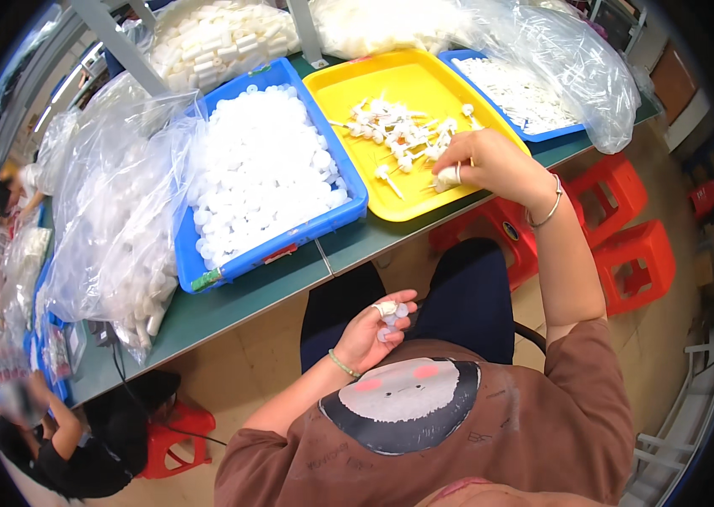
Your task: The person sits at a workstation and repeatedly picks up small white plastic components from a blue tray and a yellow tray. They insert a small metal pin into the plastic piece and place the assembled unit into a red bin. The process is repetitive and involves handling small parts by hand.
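Observation:
Near my lap, my left hand [365, 334] is turned palm up, with its fingers curled around several small translucent white plastic caps [391, 321]. My right hand [488, 162] is over the near right side of the yellow tray [336, 84], its fingers pinched together and pointing down. White wrapping covers a finger on each hand. What the right fingertips hold, if anything, is too small to make out. In the tray lies a loose pile of small white parts with thin stems [395, 127], and a single one [386, 179] lies nearer the front rim.
Left of the tray stands a blue bin [196, 283] heaped with white caps. A blue tray of thin white pieces [513, 89] sits to the right. Clear bags of white parts [120, 211] crowd the green table [277, 291]. Red stools [636, 266] stand right; another person [78, 431] sits at lower left.

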Demonstrator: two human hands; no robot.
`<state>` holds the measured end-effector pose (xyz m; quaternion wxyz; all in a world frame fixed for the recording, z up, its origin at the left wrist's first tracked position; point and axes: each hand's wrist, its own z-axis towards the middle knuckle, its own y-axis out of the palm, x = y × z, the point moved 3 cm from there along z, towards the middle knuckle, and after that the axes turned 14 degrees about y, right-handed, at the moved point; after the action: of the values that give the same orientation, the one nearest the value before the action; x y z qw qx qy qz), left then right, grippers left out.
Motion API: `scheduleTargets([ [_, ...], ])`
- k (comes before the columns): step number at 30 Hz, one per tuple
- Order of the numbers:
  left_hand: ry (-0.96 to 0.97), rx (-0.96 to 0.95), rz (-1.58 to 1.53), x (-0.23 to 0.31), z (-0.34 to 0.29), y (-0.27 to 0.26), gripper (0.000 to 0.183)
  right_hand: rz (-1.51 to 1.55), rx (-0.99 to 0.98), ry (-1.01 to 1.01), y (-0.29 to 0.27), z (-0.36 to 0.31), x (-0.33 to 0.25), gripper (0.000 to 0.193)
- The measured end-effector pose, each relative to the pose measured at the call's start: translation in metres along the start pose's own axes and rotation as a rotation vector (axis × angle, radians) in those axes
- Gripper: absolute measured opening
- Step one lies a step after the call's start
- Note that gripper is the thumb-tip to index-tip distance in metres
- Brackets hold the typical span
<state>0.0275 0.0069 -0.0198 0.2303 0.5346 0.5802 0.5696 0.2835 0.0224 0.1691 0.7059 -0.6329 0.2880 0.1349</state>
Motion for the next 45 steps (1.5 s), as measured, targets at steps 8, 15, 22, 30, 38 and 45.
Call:
scheduleTargets([
  [8, 0.099, 0.059, -0.016, 0.005, 0.001, -0.003, 0.039, -0.212, -0.004, 0.108, 0.000, 0.010, 0.020, 0.016],
  [15, 0.158, 0.057, -0.041, 0.009, -0.002, -0.001, 0.035, -0.181, -0.131, 0.125, -0.001, 0.016, 0.016, 0.015],
  [22, 0.190, 0.023, -0.053, 0.010, -0.002, -0.003, 0.033, -0.149, -0.192, 0.137, -0.001, 0.019, 0.021, 0.016],
  [30, 0.200, -0.062, -0.067, 0.012, -0.004, -0.003, 0.035, -0.071, 0.169, -0.037, -0.031, 0.011, 0.008, 0.015],
  [38, 0.267, -0.118, -0.103, 0.013, -0.004, -0.001, 0.035, 0.199, 0.286, -0.204, 0.060, -0.100, -0.039, 0.023],
  [45, 0.323, -0.038, -0.044, 0.016, -0.006, 0.004, 0.039, 0.264, 0.259, -0.112, 0.124, -0.113, -0.033, 0.024],
])
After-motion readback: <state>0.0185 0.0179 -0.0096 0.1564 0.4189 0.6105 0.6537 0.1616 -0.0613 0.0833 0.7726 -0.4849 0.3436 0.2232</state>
